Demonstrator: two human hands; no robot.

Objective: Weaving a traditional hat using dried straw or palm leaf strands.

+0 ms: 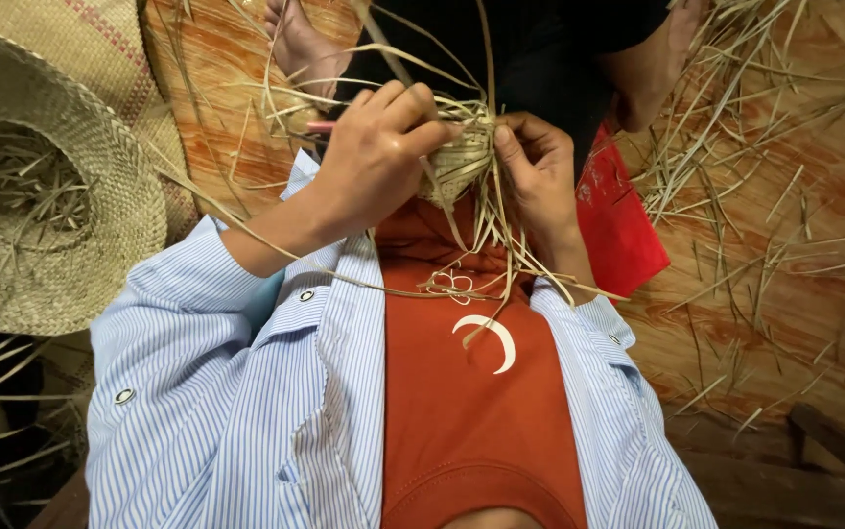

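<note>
- Pinching loose straw strands, the left hand (378,157) curls its fingers tight against the left side of the small woven straw piece (462,162).
- Closed on the piece's right edge, the right hand (535,171) presses its thumb into the weave.
- One woven piece sits between the two hands, touching both, above the orange shirt (471,392).
- Left of the piece, well apart, lies one finished straw hat (50,225).
- Just right of the piece lies one red flat item (623,230).
- Scattered straw (755,196) covers the wooden floor right of the piece; too many to count.
</note>
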